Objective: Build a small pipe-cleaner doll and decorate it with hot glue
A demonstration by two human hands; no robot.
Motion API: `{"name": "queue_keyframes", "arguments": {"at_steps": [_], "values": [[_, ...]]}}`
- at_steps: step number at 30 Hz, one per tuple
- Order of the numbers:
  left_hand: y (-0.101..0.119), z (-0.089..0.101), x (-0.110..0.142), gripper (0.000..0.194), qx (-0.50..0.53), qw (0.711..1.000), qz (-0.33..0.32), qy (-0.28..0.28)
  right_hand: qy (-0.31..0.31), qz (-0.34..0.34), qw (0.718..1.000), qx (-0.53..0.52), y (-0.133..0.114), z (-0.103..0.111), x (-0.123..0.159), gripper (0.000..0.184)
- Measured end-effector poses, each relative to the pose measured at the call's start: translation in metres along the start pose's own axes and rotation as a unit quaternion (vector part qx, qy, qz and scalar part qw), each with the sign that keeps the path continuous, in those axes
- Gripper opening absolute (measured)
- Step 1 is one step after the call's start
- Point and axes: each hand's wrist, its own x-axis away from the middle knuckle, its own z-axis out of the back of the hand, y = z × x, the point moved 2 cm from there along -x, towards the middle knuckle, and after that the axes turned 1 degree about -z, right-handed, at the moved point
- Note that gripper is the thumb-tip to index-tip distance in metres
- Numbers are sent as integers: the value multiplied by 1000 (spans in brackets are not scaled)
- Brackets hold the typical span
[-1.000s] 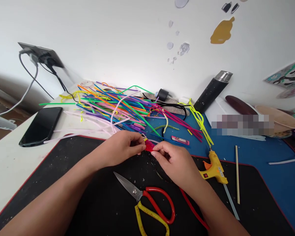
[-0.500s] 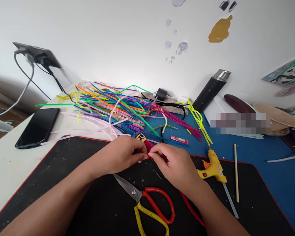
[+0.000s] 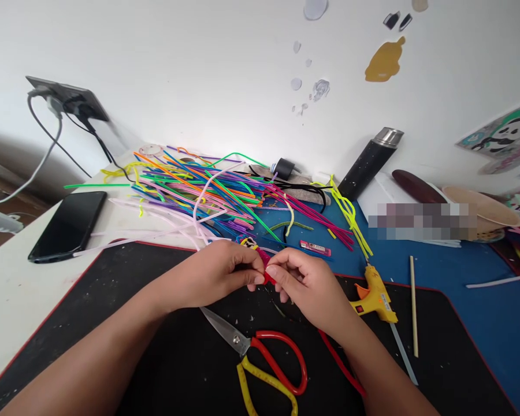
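My left hand (image 3: 225, 271) and my right hand (image 3: 305, 280) meet over the black mat (image 3: 190, 358), thumbs and fingertips closed on a small piece of red pipe cleaner (image 3: 268, 278). Most of that piece is hidden by the fingers. Just behind the fingertips lies a magenta wrapped piece (image 3: 265, 255) with a yellow, white and black end (image 3: 248, 243); whether it joins the red piece I cannot tell. Below the hands rest scissors (image 3: 242, 344) with one red and one yellow handle. A longer red pipe cleaner (image 3: 340, 364) runs beside my right forearm.
Many coloured pipe cleaners (image 3: 199, 190) are heaped at the back. A yellow glue gun (image 3: 377, 294) and a wooden stick (image 3: 413, 306) lie on the right. The phone (image 3: 67, 225) is at the left, the black flask (image 3: 372, 162) against the wall, and a basket (image 3: 485, 205) at the far right.
Both hands stay pinched together, with the fingertips slightly lower. More of the red piece shows between them, and my right fingers have spread a little below it. The view has shifted slightly.
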Motion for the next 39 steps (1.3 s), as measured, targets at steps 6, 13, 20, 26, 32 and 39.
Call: {"name": "queue_keyframes", "arguments": {"at_steps": [6, 13, 20, 26, 32, 39], "values": [[-1, 1, 1, 16, 9, 1000, 15, 5, -43, -40, 997, -58, -2, 0, 0, 23], [-4, -1, -2, 22, 171, 985, 13, 32, -1, -53, 989, -137, -1, 0, -2, 32], [-9, -19, -9, 31, 186, 981, 42, 26, 48, -23, 990, -133, 1, -5, -3, 33], [-9, -24, -12, 29, 180, 981, 62, 35, 58, -4, 992, -108, 0, -6, -4, 29], [-6, -16, -10, 26, 187, 980, 60, 39, 97, 27, 995, -29, -3, -4, -2, 27], [-8, -15, -10, 28, 275, 956, 56, 88, 121, 47, 992, 0, -3, -3, -1, 27]]}}
